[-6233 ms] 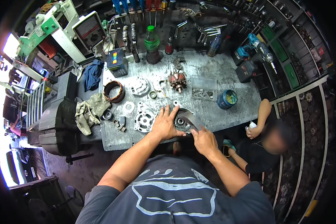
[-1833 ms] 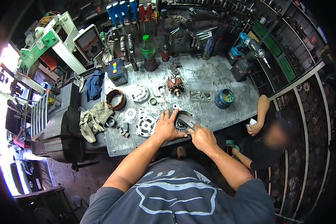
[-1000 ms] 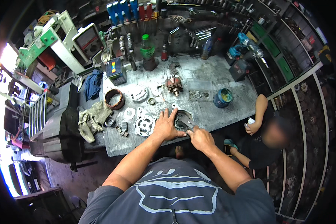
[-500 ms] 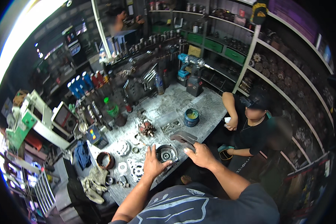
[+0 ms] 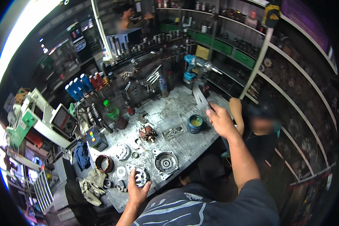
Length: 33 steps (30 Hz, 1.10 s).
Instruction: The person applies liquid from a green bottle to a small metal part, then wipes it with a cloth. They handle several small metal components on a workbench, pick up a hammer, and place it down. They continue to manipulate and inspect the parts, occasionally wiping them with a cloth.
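Note:
My right hand (image 5: 223,120) is raised over the right side of the bench, its fingers closed on a bent grey strip that looks like sandpaper (image 5: 200,98). My left hand (image 5: 138,191) is at the near edge, thumb and index finger apart, over a pale slotted metal housing (image 5: 141,177); whether it touches the housing I cannot tell. Between my hands a round alternator housing (image 5: 165,162) lies with its hollow side up. Beyond it sit a copper-wound rotor (image 5: 148,133) and a clear tray of small metal parts (image 5: 173,132).
A blue tub of yellowish grease (image 5: 194,123) stands near the right edge, with a cordless drill (image 5: 199,64) behind it. A wound stator ring (image 5: 104,164), a rag (image 5: 92,186) and a green-capped bottle (image 5: 113,113) are to the left. Another person (image 5: 260,132) is close on the right.
My right hand has moved up and away with the strip. My left hand has left the round housing and shifted left to the slotted one.

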Each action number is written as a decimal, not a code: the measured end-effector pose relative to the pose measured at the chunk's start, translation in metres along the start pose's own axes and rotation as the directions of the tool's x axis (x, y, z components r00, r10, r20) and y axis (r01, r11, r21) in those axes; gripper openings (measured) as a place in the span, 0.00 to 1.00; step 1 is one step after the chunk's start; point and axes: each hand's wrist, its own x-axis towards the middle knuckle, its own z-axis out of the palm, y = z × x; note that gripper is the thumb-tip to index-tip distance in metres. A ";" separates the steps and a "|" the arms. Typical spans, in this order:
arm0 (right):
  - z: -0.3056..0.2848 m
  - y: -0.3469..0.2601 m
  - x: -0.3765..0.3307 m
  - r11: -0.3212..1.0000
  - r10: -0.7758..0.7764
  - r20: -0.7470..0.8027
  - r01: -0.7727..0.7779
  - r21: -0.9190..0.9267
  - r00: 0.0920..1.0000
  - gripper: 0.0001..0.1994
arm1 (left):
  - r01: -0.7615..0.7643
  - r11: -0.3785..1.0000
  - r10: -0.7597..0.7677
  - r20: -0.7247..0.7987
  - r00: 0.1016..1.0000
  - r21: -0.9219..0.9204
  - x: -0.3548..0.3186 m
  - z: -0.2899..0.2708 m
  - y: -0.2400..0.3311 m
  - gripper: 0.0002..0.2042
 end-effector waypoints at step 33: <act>0.176 0.067 0.099 0.956 -0.275 0.178 0.249 0.158 0.945 0.39 | 0.657 0.737 -0.497 -0.788 0.363 -0.163 -0.017 -0.177 -0.206 0.59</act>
